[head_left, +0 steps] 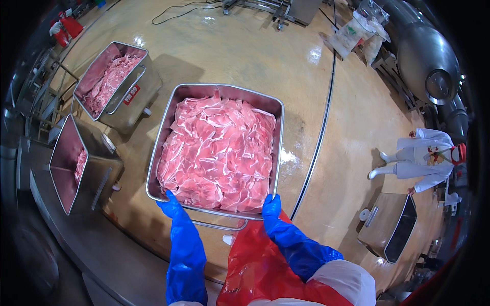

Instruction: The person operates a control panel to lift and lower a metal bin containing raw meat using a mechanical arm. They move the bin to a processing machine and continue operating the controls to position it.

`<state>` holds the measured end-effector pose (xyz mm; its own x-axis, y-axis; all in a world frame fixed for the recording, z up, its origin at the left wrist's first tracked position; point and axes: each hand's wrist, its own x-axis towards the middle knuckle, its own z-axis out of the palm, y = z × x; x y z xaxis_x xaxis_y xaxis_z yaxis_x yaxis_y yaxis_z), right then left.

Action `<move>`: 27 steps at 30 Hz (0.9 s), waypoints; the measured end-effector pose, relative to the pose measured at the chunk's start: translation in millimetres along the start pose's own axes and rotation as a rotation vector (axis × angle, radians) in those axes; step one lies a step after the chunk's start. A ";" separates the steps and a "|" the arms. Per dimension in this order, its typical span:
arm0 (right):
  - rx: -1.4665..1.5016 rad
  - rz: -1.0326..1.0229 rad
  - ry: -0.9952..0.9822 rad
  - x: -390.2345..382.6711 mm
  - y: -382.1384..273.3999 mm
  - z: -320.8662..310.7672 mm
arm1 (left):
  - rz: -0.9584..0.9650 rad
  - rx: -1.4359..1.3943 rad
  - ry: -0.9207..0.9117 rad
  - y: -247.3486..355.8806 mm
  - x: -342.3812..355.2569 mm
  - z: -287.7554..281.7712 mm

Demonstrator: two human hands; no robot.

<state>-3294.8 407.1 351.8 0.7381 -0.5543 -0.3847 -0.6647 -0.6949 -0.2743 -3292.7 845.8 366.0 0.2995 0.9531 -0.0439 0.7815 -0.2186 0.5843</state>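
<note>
A large square steel meat cart (pixel 281 153) stands right in front of me, heaped with sliced raw pink meat (pixel 219 153). In a blue glove, my left hand (pixel 172 205) grips the cart's near rim by its left corner. At the near right corner, my right hand (pixel 271 206), gloved in blue as well, is closed over the same rim. The fingertips of both hands show on the inner side of the edge, close to the meat. A bar handle (pixel 217 225) runs below the rim between my arms.
Two more steel carts with meat, one upper (pixel 138 97) and one lower (pixel 97 168), stand at left beside a steel structure. A drain channel (pixel 317 145) crosses the floor to the right. Farther right, a person in white (pixel 429 153) touches another cart (pixel 383 224). Filled bags (pixel 352 35) lie far right.
</note>
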 end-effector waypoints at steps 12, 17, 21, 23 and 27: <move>-0.107 -0.185 0.132 116.6 59.7 151.0 | 0.165 1.472 -0.764 -134.1 -44.9 152.3; -0.051 -0.192 0.093 111.5 67.7 158.9 | -0.008 0.969 -0.194 -289.6 -37.2 208.1; -0.028 -0.262 0.163 121.2 89.1 188.7 | -0.494 0.006 0.150 -322.2 -60.5 233.3; -0.013 -0.271 0.202 115.1 94.9 194.9 | -0.583 -0.188 0.180 -313.1 -67.0 228.0; 0.011 -0.300 0.182 140.5 113.0 210.8 | -0.644 -0.362 0.235 -323.8 -92.0 246.2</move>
<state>-3290.5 347.4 80.9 0.9084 -0.3998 -0.1223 -0.4160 -0.8345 -0.3614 -3438.6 777.3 -18.6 -0.3090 0.8973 -0.3154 0.5222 0.4372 0.7323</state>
